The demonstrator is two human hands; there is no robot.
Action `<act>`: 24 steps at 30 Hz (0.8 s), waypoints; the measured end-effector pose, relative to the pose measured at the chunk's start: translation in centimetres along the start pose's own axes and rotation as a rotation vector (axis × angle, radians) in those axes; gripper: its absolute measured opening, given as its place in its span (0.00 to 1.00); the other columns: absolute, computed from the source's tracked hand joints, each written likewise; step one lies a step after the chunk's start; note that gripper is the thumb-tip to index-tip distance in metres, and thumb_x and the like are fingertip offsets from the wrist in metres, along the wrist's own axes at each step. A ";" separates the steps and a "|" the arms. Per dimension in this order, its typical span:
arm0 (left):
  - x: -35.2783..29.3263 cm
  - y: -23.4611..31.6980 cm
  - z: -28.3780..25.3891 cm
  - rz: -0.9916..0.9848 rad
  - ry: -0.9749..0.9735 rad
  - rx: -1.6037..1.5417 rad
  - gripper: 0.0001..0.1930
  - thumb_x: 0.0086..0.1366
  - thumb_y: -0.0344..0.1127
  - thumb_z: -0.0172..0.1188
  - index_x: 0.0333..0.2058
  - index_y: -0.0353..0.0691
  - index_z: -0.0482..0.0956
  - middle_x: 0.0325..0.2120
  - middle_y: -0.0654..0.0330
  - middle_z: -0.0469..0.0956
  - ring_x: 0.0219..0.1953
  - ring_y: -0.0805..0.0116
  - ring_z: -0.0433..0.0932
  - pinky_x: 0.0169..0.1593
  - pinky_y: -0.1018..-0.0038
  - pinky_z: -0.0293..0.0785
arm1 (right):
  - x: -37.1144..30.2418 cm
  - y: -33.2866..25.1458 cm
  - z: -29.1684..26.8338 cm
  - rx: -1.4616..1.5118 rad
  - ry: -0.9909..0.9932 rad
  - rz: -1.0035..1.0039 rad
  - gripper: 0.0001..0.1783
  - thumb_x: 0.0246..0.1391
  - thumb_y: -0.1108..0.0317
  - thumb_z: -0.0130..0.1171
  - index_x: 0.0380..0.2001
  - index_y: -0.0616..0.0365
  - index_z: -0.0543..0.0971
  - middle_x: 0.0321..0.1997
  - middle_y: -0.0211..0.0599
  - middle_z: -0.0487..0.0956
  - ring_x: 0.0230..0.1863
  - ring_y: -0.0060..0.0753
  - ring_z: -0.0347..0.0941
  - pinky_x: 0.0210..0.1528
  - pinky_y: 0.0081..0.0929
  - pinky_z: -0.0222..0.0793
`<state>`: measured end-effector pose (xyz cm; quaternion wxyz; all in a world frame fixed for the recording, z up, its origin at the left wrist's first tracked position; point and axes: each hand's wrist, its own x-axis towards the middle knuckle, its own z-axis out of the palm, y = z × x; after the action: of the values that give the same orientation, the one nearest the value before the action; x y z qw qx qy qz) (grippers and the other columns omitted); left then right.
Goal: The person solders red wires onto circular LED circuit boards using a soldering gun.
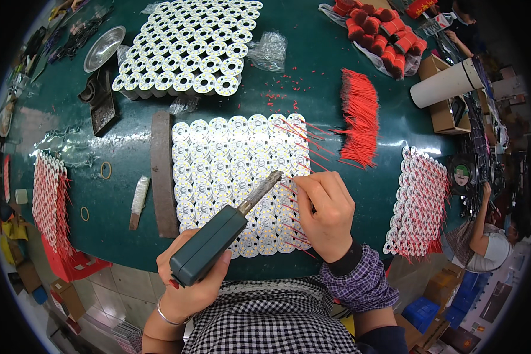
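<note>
My left hand (190,295) is wrapped round a soldering gun (209,246) with a dark green body. Its crusted metal tip points up and right, over the right side of a panel of round white LED boards (221,168). Close to that tip, my right hand (327,215) has thumb and forefinger pinched on what looks like a thin red wire, mostly hidden by the fingers. Several red wires (312,147) stick out from the panel's right-hand columns. A bundle of cut red wires (359,118) lies beyond my right hand.
Stacked LED boards (186,50) stand at the back. Wired panels lie at the far left (50,197) and right (419,200). A curved bar (162,177) edges the middle panel. Red wire rolls (389,38), a white tube (445,82) and a metal dish (104,49) surround it. Another person (489,242) is at right.
</note>
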<state>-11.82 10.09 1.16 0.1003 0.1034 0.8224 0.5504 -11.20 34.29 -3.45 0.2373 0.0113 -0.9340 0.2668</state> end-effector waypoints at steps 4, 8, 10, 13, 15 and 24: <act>0.1 -0.3 0.2 -0.004 -0.020 0.000 0.10 0.55 0.25 0.70 0.37 0.30 0.84 0.33 0.53 0.82 0.31 0.65 0.81 0.35 0.74 0.77 | -0.1 0.1 0.2 -0.011 0.005 -0.002 0.11 0.42 0.84 0.64 0.33 0.63 0.80 0.31 0.37 0.75 0.31 0.39 0.73 0.31 0.34 0.71; 0.3 -0.2 0.5 -0.001 -0.009 -0.037 0.10 0.54 0.24 0.70 0.36 0.30 0.83 0.32 0.54 0.82 0.30 0.68 0.80 0.34 0.75 0.75 | -0.1 0.1 0.3 -0.006 0.012 -0.015 0.11 0.42 0.84 0.64 0.33 0.63 0.80 0.31 0.37 0.74 0.31 0.38 0.72 0.30 0.34 0.71; 0.4 -0.2 0.6 -0.011 -0.019 -0.024 0.09 0.54 0.23 0.70 0.35 0.29 0.83 0.30 0.55 0.81 0.28 0.71 0.78 0.32 0.77 0.73 | -0.1 0.1 0.3 -0.013 0.011 -0.016 0.11 0.42 0.84 0.64 0.33 0.63 0.80 0.31 0.37 0.74 0.31 0.38 0.72 0.31 0.33 0.71; 0.3 -0.2 0.4 -0.004 -0.007 -0.024 0.09 0.53 0.23 0.70 0.33 0.29 0.82 0.27 0.58 0.79 0.26 0.73 0.76 0.29 0.77 0.70 | -0.1 0.0 0.3 -0.018 0.011 -0.022 0.12 0.42 0.84 0.64 0.33 0.63 0.80 0.31 0.37 0.74 0.31 0.38 0.72 0.31 0.33 0.71; 0.4 -0.3 0.4 -0.002 -0.007 -0.021 0.09 0.53 0.23 0.70 0.33 0.29 0.82 0.26 0.58 0.78 0.25 0.74 0.75 0.28 0.77 0.69 | -0.2 0.0 0.5 -0.018 0.012 -0.024 0.12 0.42 0.84 0.64 0.33 0.63 0.80 0.31 0.37 0.74 0.31 0.38 0.72 0.31 0.33 0.71; -0.9 -0.8 0.0 0.011 0.079 0.000 0.10 0.53 0.24 0.71 0.35 0.30 0.84 0.26 0.57 0.80 0.25 0.71 0.78 0.29 0.76 0.72 | -0.2 -0.2 0.3 -0.018 0.002 -0.019 0.12 0.41 0.84 0.63 0.33 0.63 0.80 0.32 0.37 0.74 0.32 0.38 0.72 0.32 0.34 0.72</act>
<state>-11.03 9.56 0.48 0.0645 0.0862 0.8250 0.5548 -11.09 33.95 -3.65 0.2408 0.0179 -0.9360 0.2561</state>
